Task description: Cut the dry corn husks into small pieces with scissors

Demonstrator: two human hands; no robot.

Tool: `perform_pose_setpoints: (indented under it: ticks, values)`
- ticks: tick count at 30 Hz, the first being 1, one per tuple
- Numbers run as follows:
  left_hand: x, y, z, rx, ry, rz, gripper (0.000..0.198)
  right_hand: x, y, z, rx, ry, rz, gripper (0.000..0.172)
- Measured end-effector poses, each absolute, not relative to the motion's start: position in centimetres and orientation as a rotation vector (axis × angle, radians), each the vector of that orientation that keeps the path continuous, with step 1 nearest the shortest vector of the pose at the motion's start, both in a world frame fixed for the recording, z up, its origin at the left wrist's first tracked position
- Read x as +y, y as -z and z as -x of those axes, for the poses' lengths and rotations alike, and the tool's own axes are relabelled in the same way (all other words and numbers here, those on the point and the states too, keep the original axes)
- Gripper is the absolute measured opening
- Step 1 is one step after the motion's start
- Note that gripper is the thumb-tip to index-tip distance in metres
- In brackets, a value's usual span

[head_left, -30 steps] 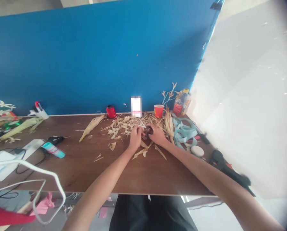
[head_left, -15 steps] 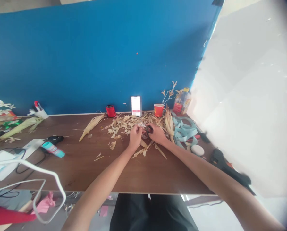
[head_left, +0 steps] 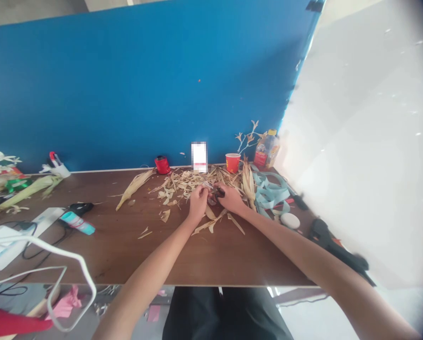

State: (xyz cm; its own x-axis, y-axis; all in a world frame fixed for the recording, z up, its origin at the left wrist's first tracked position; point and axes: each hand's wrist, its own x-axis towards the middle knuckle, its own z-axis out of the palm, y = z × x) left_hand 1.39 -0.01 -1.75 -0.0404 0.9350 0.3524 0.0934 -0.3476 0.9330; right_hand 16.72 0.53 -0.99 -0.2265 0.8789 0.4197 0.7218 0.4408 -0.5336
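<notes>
My right hand [head_left: 229, 198] is closed around the dark handles of small scissors [head_left: 219, 192], whose blades point left. Close beside it, my left hand [head_left: 199, 200] pinches a small pale piece of corn husk [head_left: 207, 184] at the blades; its exact shape is too small to make out. Both hands are above the near side of a heap of dry husk scraps [head_left: 183, 182] on the brown table [head_left: 133, 257]. Longer husk strips [head_left: 211, 222] lie just below the hands.
To the right are a dried husk bundle [head_left: 248, 182], blue-green ribbon [head_left: 273, 189], a red paper cup [head_left: 232, 163], a bottle [head_left: 267, 150] and a glue gun [head_left: 333, 245]. Leftward lie a husk [head_left: 135, 189], red ribbon roll [head_left: 162, 165], blue tube [head_left: 78, 222] and white cable [head_left: 80, 264].
The whole view has shifted slightly. My hands stay close together over the heap, with the scissors and the husk piece still held; their pose differs only a little.
</notes>
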Motion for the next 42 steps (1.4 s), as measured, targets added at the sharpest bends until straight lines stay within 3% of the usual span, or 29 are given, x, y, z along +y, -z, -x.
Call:
perform_pose_setpoints:
  ticks: [25,42]
  values:
    - [-0.8,0.9,-0.9,1.306,-1.586,-1.553,0.032,0.5,0.5,-16.9,-2.131,-0.244,1.369,0.036]
    - [0.2,1.9,-0.6,1.328,-1.672,-1.361,0.028,0.6,0.6,-16.9,-2.188,-0.254,1.335,0.036]
